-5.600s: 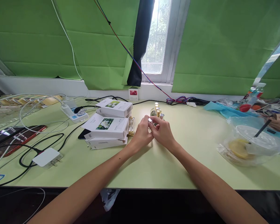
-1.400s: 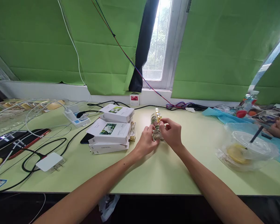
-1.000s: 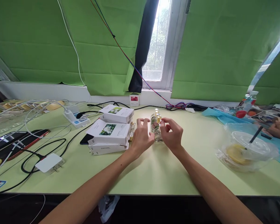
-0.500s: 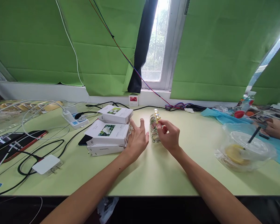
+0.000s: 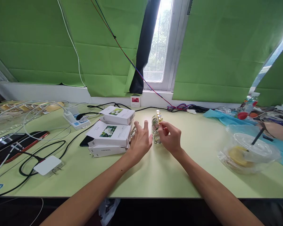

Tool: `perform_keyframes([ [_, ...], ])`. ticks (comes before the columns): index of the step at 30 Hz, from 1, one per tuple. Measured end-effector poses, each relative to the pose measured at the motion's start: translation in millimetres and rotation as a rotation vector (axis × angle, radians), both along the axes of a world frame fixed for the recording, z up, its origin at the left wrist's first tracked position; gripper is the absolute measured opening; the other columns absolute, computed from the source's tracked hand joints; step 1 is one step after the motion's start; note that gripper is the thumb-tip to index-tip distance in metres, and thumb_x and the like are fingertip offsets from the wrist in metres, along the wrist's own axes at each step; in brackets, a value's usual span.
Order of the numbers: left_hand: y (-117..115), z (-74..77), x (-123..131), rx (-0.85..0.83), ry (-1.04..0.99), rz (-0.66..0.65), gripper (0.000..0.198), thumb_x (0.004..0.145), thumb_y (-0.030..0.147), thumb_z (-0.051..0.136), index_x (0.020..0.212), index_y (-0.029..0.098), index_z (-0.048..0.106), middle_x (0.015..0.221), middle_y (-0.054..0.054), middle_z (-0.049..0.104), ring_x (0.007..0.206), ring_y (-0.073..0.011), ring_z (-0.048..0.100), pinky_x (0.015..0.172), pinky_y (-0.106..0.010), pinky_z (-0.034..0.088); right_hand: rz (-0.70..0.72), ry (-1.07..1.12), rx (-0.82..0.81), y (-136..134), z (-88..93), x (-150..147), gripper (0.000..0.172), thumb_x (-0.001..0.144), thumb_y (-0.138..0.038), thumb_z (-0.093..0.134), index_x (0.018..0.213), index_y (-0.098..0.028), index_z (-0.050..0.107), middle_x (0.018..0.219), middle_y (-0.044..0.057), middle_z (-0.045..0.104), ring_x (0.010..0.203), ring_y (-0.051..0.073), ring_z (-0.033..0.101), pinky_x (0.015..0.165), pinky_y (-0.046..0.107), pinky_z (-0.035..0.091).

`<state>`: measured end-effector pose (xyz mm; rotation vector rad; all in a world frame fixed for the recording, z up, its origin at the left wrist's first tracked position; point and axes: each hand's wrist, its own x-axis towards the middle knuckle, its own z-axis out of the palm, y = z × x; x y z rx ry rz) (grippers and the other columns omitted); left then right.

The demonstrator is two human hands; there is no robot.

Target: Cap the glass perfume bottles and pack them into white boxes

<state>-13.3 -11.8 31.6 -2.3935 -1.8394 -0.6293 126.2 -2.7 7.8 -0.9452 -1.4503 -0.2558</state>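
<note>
Two hands at the bottles [image 5: 156,128], which stand in a tight row mid-table [image 5: 160,175], just right of the boxes [image 5: 109,131]. Left hand [image 5: 141,142]: fingers spread, nothing held, just beside the row. Right hand [image 5: 172,138]: thumb and forefinger pinched together against the row; on a cap or not, can't tell. My read: brace the row with the left palm and lift straight up, or neighbours tip. Count: roughly four bottles, partly hidden; three boxes, two stacked.
</note>
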Motion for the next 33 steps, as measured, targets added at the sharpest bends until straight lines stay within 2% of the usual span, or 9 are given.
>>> perform_keyframes([
  [5, 1, 0.1, 1, 0.008, -0.009, -0.027, 0.040, 0.096, 0.030, 0.050, 0.133, 0.021, 0.039, 0.126, -0.017, 0.040, 0.085, -0.0241, 0.069, 0.061, -0.030, 0.051, 0.002, -0.005, -0.016, 0, -0.1, 1, 0.015, 0.088, -0.019, 0.054, 0.082, -0.018, 0.067, 0.058, -0.004, 0.057, 0.042, 0.007, 0.041, 0.047, 0.021, 0.039],
  [18, 10, -0.1, -3, 0.037, -0.026, -0.035, 0.022, 0.096, 0.027, 0.050, 0.116, 0.018, 0.048, 0.114, -0.011, 0.045, 0.075, -0.0186, 0.064, 0.062, -0.029, 0.047, 0.021, -0.001, -0.012, 0, 0.3, 0, 0.014, 0.087, -0.017, 0.055, 0.080, -0.018, 0.067, 0.056, -0.005, 0.051, 0.042, 0.007, 0.039, 0.046, 0.021, 0.037],
  [27, 18, 0.5, -6, 0.053, -0.063, -0.016, 0.025, 0.096, 0.027, 0.050, 0.119, 0.018, 0.049, 0.111, -0.010, 0.047, 0.077, -0.0181, 0.064, 0.069, -0.029, 0.048, 0.026, 0.007, -0.058, 0, -0.1, 0, 0.016, 0.088, -0.020, 0.053, 0.080, -0.019, 0.067, 0.056, -0.004, 0.053, 0.043, 0.008, 0.038, 0.047, 0.022, 0.037],
  [33, 17, 1.0, -8, 0.071, 0.000, 0.027, 0.024, 0.095, 0.031, 0.050, 0.115, 0.018, 0.049, 0.116, -0.013, 0.046, 0.073, -0.0199, 0.065, 0.062, -0.030, 0.047, 0.039, 0.004, -0.049, 0, 0.1, 0, 0.016, 0.088, -0.020, 0.053, 0.081, -0.018, 0.068, 0.056, -0.004, 0.054, 0.043, 0.008, 0.038, 0.047, 0.022, 0.037],
])
